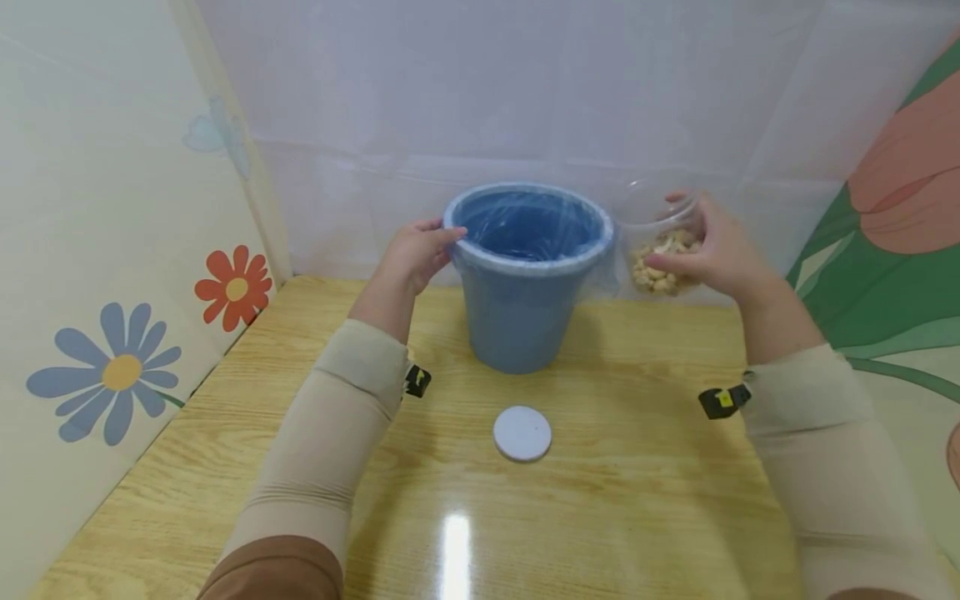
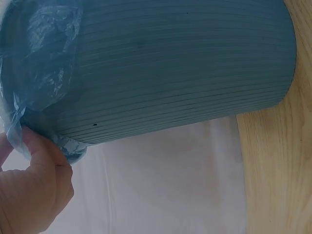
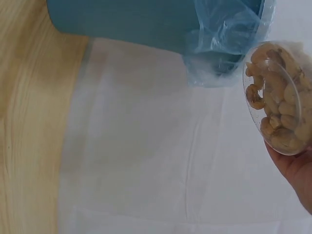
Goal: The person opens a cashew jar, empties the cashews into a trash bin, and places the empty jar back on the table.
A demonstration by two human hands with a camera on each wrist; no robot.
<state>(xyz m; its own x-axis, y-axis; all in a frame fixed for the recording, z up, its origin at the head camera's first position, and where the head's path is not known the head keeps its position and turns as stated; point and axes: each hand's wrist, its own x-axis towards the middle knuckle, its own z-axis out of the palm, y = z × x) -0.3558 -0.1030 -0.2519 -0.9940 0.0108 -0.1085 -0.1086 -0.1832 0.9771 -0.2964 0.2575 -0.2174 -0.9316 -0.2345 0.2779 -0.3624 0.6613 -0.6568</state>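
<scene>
A blue bucket-shaped bin (image 1: pixel 517 321) stands on the table, lined with a thin clear bag (image 2: pixel 51 53) folded over its rim. At the rim's left side, my left hand (image 1: pixel 416 254) pinches the edge and liner between thumb and fingers. To the right of the bin, my right hand (image 1: pixel 723 250) grips a clear round jar (image 1: pixel 652 204) held up off the table. Pale cashew nuts (image 3: pixel 285 105) lie in the lower part of the jar. In the head view the jar looks uncovered and a little tilted. A white round lid (image 1: pixel 522 433) rests on the table in front of the bin.
The wood-grain table (image 1: pixel 600 492) meets a white sheet (image 1: pixel 420 83) behind the bin. A flower-printed panel (image 1: pixel 120 208) rises along the left, and another printed panel (image 1: pixel 900 217) on the right. Each sleeve carries a small black wrist camera (image 1: pixel 417 381).
</scene>
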